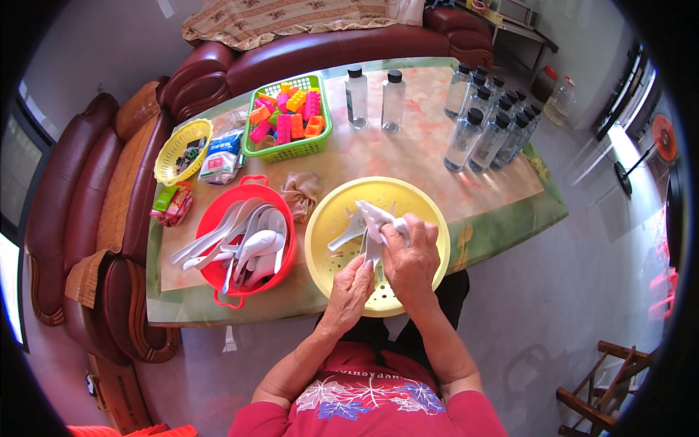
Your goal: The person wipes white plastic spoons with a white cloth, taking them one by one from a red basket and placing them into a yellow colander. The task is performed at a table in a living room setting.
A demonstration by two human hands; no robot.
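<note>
Over a round yellow plastic colander (322,275) at the table's near edge, my left hand (349,295) grips a white spoon (371,251) by its handle end. A white cloth (374,216) is bunched in the fingers of my right hand (413,264) and pressed against the spoon's upper part, hiding much of it. Another white spoon (349,231) lies in the colander beside the cloth. To the left, a red plastic basket (290,256) with handles holds several white spoons (258,242), some with handles jutting over its rim.
Behind the red basket are a crumpled brown bag (301,194), a green basket (291,151) of colourful blocks, a yellow basket (164,156) and small packets (173,204). Clear black-capped bottles (466,138) stand at the far right. Sofas (328,52) border the table's back and left.
</note>
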